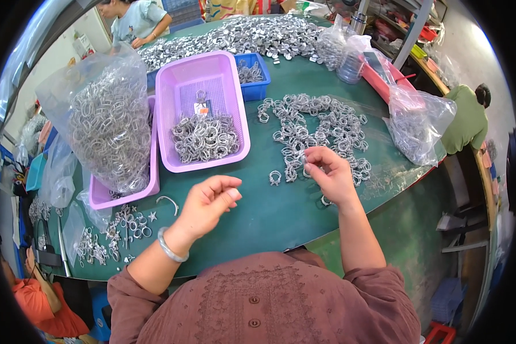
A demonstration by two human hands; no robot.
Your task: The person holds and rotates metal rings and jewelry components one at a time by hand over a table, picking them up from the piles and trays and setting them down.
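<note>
Nearest me, my left hand [207,202] hovers above the green tabletop [258,212], fingers loosely curled and apparently empty, while my right hand [328,174] pinches its fingertips on a small silver metal ring at the near edge of the spread pile of silver rings [315,129]. Beyond them I see the lilac plastic tray [180,86] with a heap of rings inside, a clear plastic bag of rings [110,123] beside it, and farther off a small blue bin [255,87].

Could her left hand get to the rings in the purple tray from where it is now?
Probably yes. The left hand hovers above bare green table just below the purple tray, whose open top leaves its rings uncovered. Only the low tray wall stands between.
</note>
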